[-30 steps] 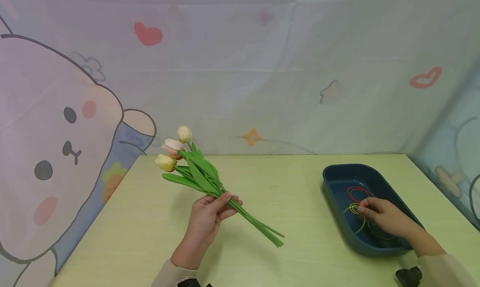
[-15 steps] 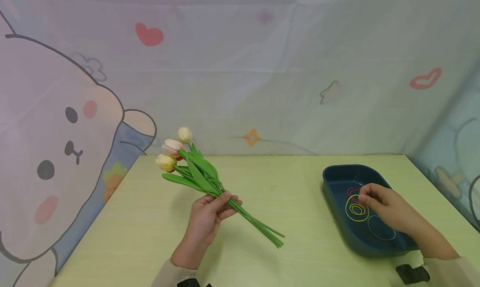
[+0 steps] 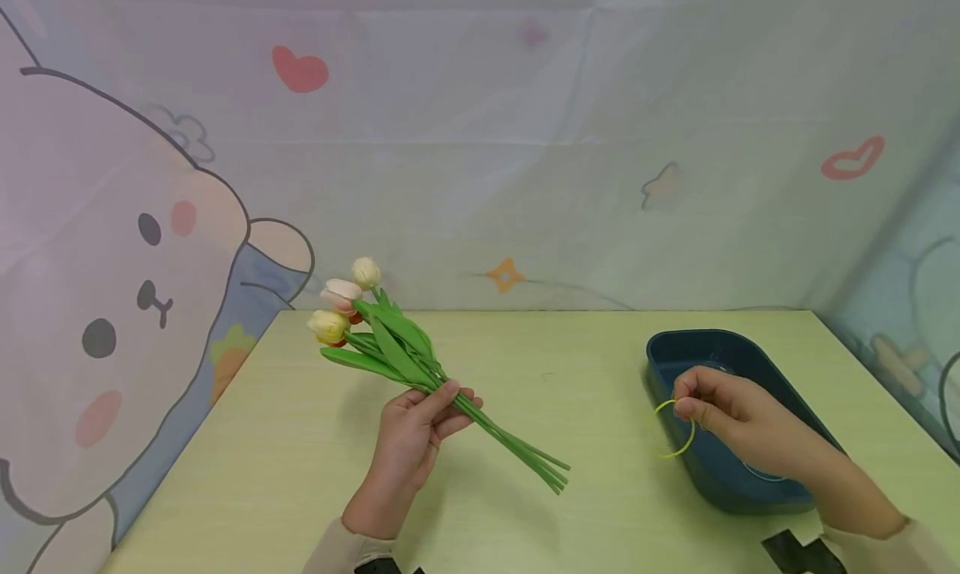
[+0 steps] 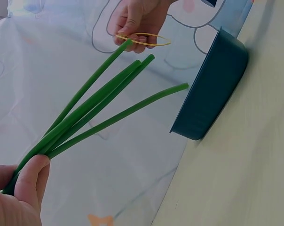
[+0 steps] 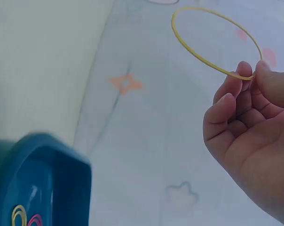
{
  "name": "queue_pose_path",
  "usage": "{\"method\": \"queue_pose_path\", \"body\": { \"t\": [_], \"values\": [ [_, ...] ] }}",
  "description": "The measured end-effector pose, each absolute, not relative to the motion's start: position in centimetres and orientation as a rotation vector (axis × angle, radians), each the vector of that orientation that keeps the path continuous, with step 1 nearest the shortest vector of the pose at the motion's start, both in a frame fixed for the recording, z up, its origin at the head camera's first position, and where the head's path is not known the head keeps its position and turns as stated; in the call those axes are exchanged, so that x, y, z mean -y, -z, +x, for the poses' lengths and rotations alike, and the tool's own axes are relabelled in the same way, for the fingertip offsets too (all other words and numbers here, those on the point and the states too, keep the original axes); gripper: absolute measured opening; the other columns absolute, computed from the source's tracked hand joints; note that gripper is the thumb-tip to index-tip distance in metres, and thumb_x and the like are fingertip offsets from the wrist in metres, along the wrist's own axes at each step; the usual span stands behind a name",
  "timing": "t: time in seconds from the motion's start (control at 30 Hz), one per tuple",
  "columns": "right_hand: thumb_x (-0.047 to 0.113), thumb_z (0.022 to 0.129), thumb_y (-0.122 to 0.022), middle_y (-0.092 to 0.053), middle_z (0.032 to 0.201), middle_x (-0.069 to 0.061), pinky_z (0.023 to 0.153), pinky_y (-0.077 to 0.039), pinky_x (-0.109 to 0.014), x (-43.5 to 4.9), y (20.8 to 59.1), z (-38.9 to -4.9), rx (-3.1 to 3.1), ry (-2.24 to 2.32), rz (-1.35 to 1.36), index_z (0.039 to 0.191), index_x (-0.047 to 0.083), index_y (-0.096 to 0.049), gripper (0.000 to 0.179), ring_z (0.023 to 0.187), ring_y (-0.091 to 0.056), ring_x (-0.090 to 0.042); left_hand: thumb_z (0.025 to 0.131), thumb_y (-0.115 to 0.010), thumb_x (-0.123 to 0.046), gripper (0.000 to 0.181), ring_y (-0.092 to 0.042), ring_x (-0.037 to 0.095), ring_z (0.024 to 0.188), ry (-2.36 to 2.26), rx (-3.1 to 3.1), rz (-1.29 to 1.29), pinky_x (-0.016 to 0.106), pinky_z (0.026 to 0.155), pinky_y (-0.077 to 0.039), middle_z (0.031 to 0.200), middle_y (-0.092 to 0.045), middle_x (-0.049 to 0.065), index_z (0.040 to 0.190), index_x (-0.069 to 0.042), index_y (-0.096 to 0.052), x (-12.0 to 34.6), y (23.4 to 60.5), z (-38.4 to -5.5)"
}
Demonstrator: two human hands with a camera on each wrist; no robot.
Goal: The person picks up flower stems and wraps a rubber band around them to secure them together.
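My left hand (image 3: 420,432) grips a bunch of artificial tulips (image 3: 397,341) by the stems, above the table. Their pale yellow, pink and white heads point to the far left, and the bare stem ends (image 4: 109,101) spread out toward the right. Between thumb and fingertips, my right hand (image 3: 742,416) pinches a yellow rubber band (image 5: 198,55). The band hangs as a loose ring over the left rim of the dark blue tray (image 3: 750,503) in the head view. Behind the right hand, part of the tray's inside is hidden.
Yellow (image 5: 19,214) and red rubber bands (image 5: 35,220) lie inside the tray in the right wrist view. The tray stands on the right of the pale table (image 3: 585,391). A printed cloth backdrop (image 3: 465,141) rises along the table's back edge.
My right hand has lifted the yellow rubber band out of the tray and moved left with it. My left hand and the tulips have stayed almost in place.
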State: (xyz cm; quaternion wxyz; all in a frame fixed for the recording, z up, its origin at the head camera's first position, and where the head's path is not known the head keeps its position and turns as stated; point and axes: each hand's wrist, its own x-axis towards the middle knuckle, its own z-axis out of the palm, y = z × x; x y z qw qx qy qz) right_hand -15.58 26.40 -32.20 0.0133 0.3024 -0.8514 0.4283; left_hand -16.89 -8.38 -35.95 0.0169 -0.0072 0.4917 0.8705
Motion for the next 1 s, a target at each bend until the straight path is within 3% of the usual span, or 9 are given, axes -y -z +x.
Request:
{"method": "queue_pose_path", "body": {
  "t": [0.13,0.37,0.53,1.0],
  "values": [
    [0.006,0.093,-0.046,-0.043,0.069,-0.001,0.045,-0.036,-0.025,-25.0,31.5,-15.1,2.607,-1.363,1.049,0.087,0.011,-0.049,0.008,0.053,-0.036,-0.011,0.084,-0.061,-0.004,0.009,-0.068,0.023,0.075,-2.726,-1.520,-0.044,0.032,0.074,-0.055,0.075,-0.067,0.012,0.086,0.005,-0.058,8.3,35.9,-16.9],
    [0.000,0.091,-0.048,-0.046,0.072,0.006,0.047,-0.039,-0.023,-22.6,30.5,-14.3,2.500,-1.365,1.235,0.089,0.015,-0.051,0.016,0.059,-0.041,-0.009,0.083,-0.062,-0.005,0.007,-0.068,0.022,0.075,-2.755,-1.515,-0.097,0.030,0.073,-0.055,0.074,-0.067,0.010,0.080,0.001,-0.060,8.1,35.9,-16.9],
    [-0.002,0.090,-0.049,-0.043,0.071,0.003,0.045,-0.037,-0.021,-20.9,30.2,-14.1,2.461,-1.388,1.341,0.089,0.015,-0.050,0.017,0.057,-0.038,-0.008,0.082,-0.064,-0.007,0.009,-0.068,0.021,0.075,-2.780,-1.506,-0.114,0.029,0.073,-0.056,0.075,-0.067,0.009,0.078,0.000,-0.059,8.1,35.8,-16.8],
    [0.008,0.092,-0.049,-0.045,0.072,0.004,0.050,-0.041,-0.021,-17.5,30.1,-14.4,2.478,-1.459,1.427,0.087,0.016,-0.050,0.010,0.060,-0.040,-0.006,0.083,-0.062,-0.005,0.006,-0.068,0.022,0.074,-2.773,-1.430,-0.110,0.032,0.074,-0.055,0.073,-0.068,0.009,0.079,-0.001,-0.061,7.6,35.2,-16.0]
  ]
}}
